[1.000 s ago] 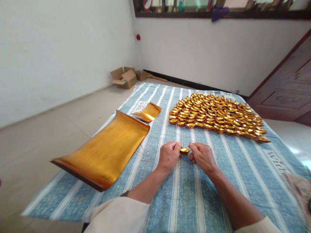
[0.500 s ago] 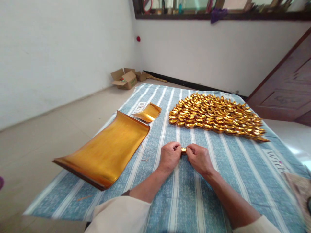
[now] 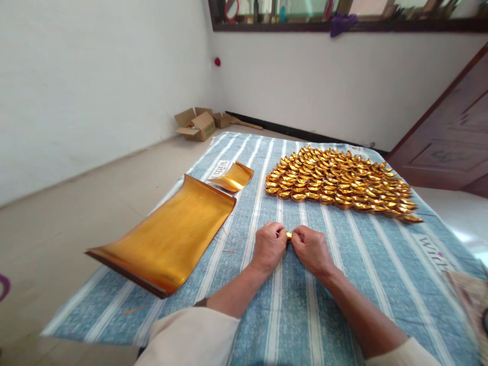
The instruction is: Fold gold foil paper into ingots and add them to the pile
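Note:
A small piece of folded gold foil paper shows between my two closed hands, low over the striped cloth. My left hand pinches its left end, and my right hand grips the right end. Most of the piece is hidden behind the fingers, so its full shape cannot be made out. Beyond the hands, to the right, lie many gold paper ingots packed in overlapping rows. On the left rests a large stack of gold foil paper sheets with curled edges. A smaller gold sheet stack sits just past it.
Blue-and-white striped cloth covers the table. Thin scraps lie beside the big stack. Open cardboard boxes stand on the floor by the wall. A brown door is at the right, and a beige mat lies at the right edge.
My hands have come slightly closer together, the left one moving a little right. Less of the gold piece shows between them.

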`<action>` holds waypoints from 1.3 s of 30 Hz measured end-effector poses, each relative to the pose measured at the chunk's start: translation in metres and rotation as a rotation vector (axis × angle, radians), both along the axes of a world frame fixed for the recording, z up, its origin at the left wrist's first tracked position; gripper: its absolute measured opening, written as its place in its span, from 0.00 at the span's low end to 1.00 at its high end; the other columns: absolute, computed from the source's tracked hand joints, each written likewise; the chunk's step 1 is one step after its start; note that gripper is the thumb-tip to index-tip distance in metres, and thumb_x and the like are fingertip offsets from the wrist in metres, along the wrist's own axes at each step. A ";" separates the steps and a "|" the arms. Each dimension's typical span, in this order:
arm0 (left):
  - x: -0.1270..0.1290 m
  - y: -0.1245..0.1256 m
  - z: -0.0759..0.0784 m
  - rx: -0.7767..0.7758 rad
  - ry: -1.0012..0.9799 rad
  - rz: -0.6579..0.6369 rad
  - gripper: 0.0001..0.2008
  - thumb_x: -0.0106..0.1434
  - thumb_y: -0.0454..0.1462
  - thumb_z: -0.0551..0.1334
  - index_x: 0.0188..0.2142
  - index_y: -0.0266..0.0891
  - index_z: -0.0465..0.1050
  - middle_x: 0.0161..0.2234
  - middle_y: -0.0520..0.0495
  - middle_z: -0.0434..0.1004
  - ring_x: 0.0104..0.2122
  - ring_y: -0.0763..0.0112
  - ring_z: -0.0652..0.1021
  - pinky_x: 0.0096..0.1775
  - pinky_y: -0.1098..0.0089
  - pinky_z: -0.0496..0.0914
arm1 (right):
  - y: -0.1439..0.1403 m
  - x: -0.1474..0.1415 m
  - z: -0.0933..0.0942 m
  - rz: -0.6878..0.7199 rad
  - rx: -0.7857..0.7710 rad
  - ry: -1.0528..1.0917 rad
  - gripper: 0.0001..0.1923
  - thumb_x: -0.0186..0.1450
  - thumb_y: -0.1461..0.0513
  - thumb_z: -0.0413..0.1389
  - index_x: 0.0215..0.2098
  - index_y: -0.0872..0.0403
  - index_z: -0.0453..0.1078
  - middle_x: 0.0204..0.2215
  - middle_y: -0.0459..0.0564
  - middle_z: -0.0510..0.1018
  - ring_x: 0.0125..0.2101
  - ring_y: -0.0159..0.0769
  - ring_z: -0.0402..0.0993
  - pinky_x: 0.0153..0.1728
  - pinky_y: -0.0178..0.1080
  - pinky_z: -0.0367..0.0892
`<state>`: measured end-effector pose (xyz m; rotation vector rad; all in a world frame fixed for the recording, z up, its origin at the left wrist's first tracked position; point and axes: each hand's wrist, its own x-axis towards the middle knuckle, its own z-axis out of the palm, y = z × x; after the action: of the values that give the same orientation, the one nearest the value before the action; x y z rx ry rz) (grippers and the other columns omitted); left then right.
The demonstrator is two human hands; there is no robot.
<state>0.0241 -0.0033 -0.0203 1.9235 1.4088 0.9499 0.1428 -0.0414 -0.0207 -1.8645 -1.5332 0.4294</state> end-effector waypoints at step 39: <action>-0.012 0.010 0.006 -0.315 -0.229 -0.045 0.14 0.61 0.40 0.54 0.27 0.37 0.75 0.17 0.54 0.71 0.15 0.76 0.68 0.20 0.76 0.63 | 0.006 0.028 0.013 0.165 -0.220 0.510 0.20 0.58 0.48 0.56 0.37 0.56 0.72 0.15 0.42 0.69 0.16 0.30 0.64 0.18 0.32 0.59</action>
<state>0.0119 0.0069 -0.0144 1.5567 1.2893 0.8410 0.1710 -0.0353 -0.0074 -1.6160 -1.3247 1.0956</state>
